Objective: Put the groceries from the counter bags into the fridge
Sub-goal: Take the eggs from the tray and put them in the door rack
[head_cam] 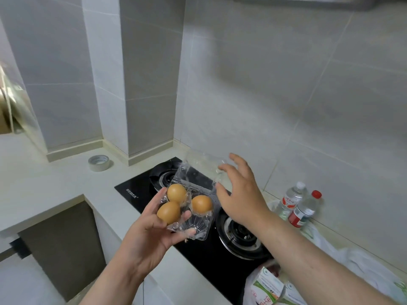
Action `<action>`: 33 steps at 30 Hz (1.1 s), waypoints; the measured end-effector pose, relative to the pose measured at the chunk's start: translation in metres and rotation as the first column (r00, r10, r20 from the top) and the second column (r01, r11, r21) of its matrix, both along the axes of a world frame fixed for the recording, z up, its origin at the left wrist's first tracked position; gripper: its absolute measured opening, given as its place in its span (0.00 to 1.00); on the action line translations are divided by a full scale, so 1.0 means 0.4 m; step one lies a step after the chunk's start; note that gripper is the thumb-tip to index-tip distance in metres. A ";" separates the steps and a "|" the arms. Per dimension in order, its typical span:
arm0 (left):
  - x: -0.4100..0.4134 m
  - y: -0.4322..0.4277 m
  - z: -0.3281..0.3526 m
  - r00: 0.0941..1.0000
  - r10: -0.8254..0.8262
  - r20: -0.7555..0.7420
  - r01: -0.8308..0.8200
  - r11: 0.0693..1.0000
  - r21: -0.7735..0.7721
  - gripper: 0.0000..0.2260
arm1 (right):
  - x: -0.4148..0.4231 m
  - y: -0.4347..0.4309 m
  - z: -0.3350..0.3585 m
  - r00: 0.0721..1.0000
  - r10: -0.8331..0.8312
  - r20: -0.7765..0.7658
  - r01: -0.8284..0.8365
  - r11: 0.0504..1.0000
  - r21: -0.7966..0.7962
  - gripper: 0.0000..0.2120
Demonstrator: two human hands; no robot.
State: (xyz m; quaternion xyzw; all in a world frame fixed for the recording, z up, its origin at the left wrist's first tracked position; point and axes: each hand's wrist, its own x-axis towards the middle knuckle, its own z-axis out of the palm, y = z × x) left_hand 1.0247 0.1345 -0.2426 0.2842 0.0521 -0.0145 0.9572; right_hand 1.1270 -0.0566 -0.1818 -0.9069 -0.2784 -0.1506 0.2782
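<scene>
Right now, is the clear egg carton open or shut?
Open. The egg carton has its lid swung up and back, leaving three brown eggs uncovered, while the left hand grips its base.

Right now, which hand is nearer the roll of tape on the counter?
Left. The left hand, holding the egg carton, is right of the tape roll and closer to the camera. The right hand is farther right, at the carton's open lid.

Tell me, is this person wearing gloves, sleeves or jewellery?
No. The left hand and right hand are bare: no gloves, rings or watch show. The left forearm and right forearm are uncovered to the picture's edge; no sleeve shows.
</scene>
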 end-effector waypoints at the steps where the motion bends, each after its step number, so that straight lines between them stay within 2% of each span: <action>1: -0.007 0.006 0.002 1.000 0.023 -0.007 -0.023 1.000 0.013 0.36 | -0.011 0.011 0.002 0.996 0.082 0.038 -0.081 0.997 -0.011 0.13; 3: -0.022 0.017 0.003 0.997 0.075 -0.016 -0.074 0.996 0.039 0.35 | -0.025 0.038 0.005 0.974 0.223 0.040 -0.218 0.971 -0.099 0.07; 8: -0.082 0.036 0.010 0.982 0.188 -0.023 -0.185 0.978 0.095 0.37 | -0.028 0.110 0.015 0.920 0.373 -0.120 -0.391 0.863 -0.320 0.10; 12: -0.156 0.054 0.013 0.950 0.309 -0.035 -0.299 0.938 0.174 0.37 | -0.042 0.170 0.026 0.846 0.468 -0.257 -0.533 0.722 -0.440 0.11; 15: -0.223 0.051 -0.003 0.923 0.382 -0.050 -0.365 0.907 0.210 0.38 | -0.069 0.210 0.030 0.795 0.540 -0.275 -0.595 0.611 -0.522 0.11; 19: -0.324 0.003 -0.006 0.883 0.468 -0.045 -0.437 0.851 0.291 0.41 | -0.145 0.236 0.022 0.750 0.598 -0.283 -0.647 0.575 -0.501 0.09; 24: -0.447 -0.082 0.013 0.784 0.619 -0.049 -0.582 0.760 0.289 0.40 | -0.259 0.243 0.030 0.657 0.711 -0.249 -0.717 0.489 -0.496 0.05; 30: -0.635 -0.152 0.035 0.633 0.771 -0.075 -0.717 0.620 0.319 0.38 | -0.419 0.251 0.034 0.495 0.837 -0.234 -0.833 0.381 -0.401 0.05; 33: -0.755 -0.172 0.050 0.530 0.844 -0.079 -0.785 0.524 0.331 0.37 | -0.522 0.275 0.038 0.407 0.877 -0.254 -0.891 0.321 -0.321 0.10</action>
